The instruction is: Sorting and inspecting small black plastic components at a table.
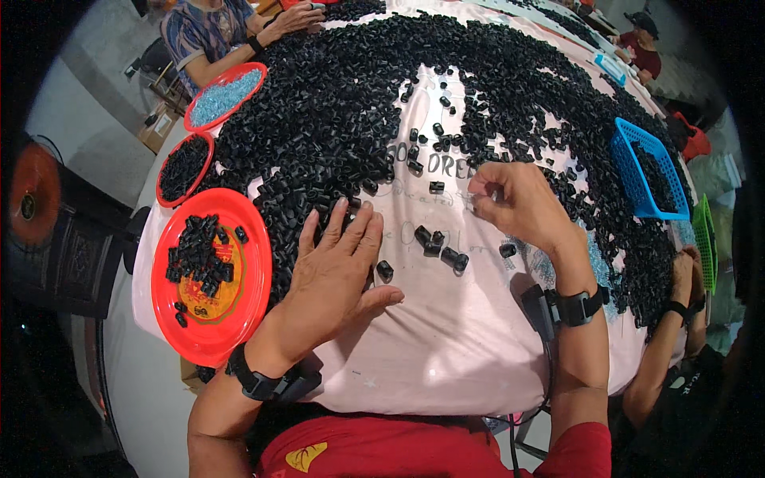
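Observation:
My left hand [335, 275] lies palm down with its fingers spread, fingertips touching the edge of a heap of small black plastic pieces [319, 135]. A single black piece [385, 270] sits between its thumb and forefinger. To the right, my right hand [522, 203] is above the pink cloth [446, 342], its fingers curled towards the thumb. Whether anything small is in that pinch is hidden. Between my hands, a few loose black pieces [430, 240] lie on the cloth. Another black piece [508, 250] lies just below my right hand.
A red oval plate [259, 279] with black pieces stands at left, beyond it a red bowl [209, 171] of black bits and a red bowl [191, 119] of clear bluish bits. At right are a blue basket [649, 211] and a co-worker's hands [687, 275]. Other people sit farther off.

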{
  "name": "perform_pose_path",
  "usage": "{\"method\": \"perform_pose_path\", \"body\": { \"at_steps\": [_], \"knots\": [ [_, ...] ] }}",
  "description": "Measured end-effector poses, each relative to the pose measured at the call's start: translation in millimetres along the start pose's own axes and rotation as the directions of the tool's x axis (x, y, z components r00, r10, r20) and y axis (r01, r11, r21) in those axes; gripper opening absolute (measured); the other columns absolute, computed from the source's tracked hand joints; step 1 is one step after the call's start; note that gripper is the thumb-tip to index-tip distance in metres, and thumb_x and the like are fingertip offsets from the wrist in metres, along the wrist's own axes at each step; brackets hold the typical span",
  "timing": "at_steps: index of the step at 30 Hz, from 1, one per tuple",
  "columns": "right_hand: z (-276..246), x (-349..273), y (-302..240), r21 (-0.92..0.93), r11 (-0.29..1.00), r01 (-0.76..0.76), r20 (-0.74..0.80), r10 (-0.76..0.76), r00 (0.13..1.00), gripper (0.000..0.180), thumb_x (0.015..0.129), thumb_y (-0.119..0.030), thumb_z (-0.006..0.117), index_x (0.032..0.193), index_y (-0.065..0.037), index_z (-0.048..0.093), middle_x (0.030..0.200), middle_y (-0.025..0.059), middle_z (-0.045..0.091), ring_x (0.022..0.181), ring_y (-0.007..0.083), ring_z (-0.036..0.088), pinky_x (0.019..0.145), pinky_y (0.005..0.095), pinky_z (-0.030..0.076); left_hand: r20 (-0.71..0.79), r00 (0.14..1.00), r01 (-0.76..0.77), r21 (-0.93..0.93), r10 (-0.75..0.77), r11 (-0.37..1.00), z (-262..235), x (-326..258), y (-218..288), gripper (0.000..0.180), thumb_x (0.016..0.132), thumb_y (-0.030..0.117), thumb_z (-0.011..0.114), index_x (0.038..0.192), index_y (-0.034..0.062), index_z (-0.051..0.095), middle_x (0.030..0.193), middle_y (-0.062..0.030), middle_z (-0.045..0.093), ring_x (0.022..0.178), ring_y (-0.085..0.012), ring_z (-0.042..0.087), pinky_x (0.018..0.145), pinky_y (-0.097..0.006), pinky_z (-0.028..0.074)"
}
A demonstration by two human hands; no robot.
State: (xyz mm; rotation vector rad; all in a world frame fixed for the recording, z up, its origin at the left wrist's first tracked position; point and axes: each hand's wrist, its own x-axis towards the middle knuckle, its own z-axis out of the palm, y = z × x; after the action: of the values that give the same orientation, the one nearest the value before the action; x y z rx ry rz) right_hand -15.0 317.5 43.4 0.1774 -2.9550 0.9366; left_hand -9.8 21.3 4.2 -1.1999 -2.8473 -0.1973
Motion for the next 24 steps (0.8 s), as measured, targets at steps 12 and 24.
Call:
{"method": "perform_pose_path", "body": {
  "at_steps": [12, 24],
  "knots": [
    [0.2, -1.1, 2.1, 0.079, 0.996, 0.050, -0.064, -0.045, 0.997, 0.012, 0.078, -0.006, 0.068, 0.089, 0.001, 0.069, 0.071, 0.0109, 0.066, 0.061, 0.0200, 0.063, 0.064, 0.0349, 0.051, -0.308, 0.951, -0.073, -0.196, 0.009, 0.978, -8.2, 16.3, 9.4, 0.048, 0.092, 0.024, 0.071, 0.135, 0.0050, 0.061, 0.133, -0.0181, 0.061, 0.128, -0.0353, 0.054, 0.111, -0.051, 0.032],
    [14.4, -1.8, -10.7, 0.406, 0.913, 0.045, 0.094, -0.090, 0.992, 0.011, 0.087, -0.006, 0.071, 0.090, 0.004, 0.069, 0.066, 0.0055, 0.063, 0.059, 0.0117, 0.056, 0.056, 0.0314, 0.045, -0.384, 0.920, -0.126, -0.492, -0.084, 0.861, 3.6, 52.6, 19.1, 0.027, 0.090, 0.014, 0.073, 0.115, 0.0037, 0.071, 0.097, -0.0130, 0.071, 0.088, -0.0261, 0.069, 0.080, -0.039, 0.051]
  ]
}}
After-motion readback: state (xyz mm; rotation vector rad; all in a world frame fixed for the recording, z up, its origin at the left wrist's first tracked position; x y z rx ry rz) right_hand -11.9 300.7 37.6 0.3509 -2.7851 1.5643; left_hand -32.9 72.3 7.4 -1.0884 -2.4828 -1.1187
